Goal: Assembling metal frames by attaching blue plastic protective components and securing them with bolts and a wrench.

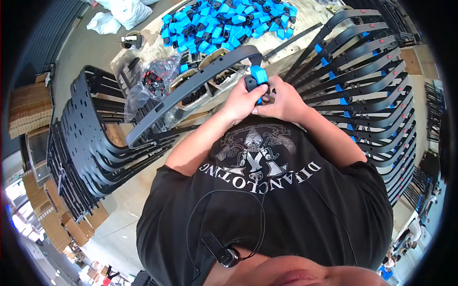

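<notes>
Honestly, the long row of black frames (381, 95) right of the loose curved frame (188, 86) looks like the biggest worry: they're packed so tight that one elbow knock could probably shove several out of line. Left of that loose frame there's a nested stack (90, 138), and the frame's far end overlaps it in view (can't tell if they touch), so a twist could scrape or snag it.

The loose frame itself is long and held near one end, so its own weight might swing it round if nothing's propping it. Beyond it sits a heap of blue-and-black parts (229, 24), and a sweep that way could scatter some. Alongside it is a clear bag of small red-and-black bits (155, 81), easily spilled if bumped.

Smallest stuff: the blue-and-black piece (259, 74) is at the loose frame's right end. The left hand (238, 101) is clamped on it, thumb pressed down; the right hand (287, 99) cups its other side, but can't tell what those fingers grip. Uneven pushing could seat it crooked or pinch a fingertip.
</notes>
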### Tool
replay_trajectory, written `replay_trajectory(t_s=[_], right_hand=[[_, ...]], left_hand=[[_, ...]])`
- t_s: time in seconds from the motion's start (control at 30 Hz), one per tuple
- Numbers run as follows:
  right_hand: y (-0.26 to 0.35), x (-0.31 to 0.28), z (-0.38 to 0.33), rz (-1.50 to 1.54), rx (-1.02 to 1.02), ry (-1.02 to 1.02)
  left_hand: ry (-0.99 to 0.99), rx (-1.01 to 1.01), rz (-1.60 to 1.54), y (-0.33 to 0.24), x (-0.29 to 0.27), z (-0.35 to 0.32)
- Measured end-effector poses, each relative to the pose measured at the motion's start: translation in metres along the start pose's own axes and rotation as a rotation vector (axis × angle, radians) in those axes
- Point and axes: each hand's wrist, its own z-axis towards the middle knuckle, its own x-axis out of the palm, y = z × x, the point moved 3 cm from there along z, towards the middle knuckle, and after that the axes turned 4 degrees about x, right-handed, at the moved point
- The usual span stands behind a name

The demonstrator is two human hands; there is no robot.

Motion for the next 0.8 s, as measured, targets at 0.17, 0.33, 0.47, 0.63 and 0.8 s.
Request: replay_trajectory(t_s=[0.17, 0.33, 0.47, 0.63, 0.8], right_hand=[[-0.012, 0.001, -0.005, 0.574, 0.329, 0.256], [-0.015, 0.016, -0.017, 0.390, 0.692, 0.335], [-0.033, 0.030, -0.021, 0.832, 0.684, 0.517], [-0.053, 0.024, -0.004, 0.771, 0.516, 0.385], [-0.067, 0.009, 0.019, 0.627, 0.396, 0.401]], left_hand=[[0.114, 0.175, 0.333, 0.012, -0.019, -0.032], [0.205, 0.564, 0.867, 0.002, -0.016, -0.052], [-0.022, 0.558, 0.867, 0.007, -0.012, -0.058], [-0.152, -0.069, 0.298, 0.037, -0.030, -0.050], [-0.345, -0.079, 0.288, 0.050, -0.015, -0.034]])
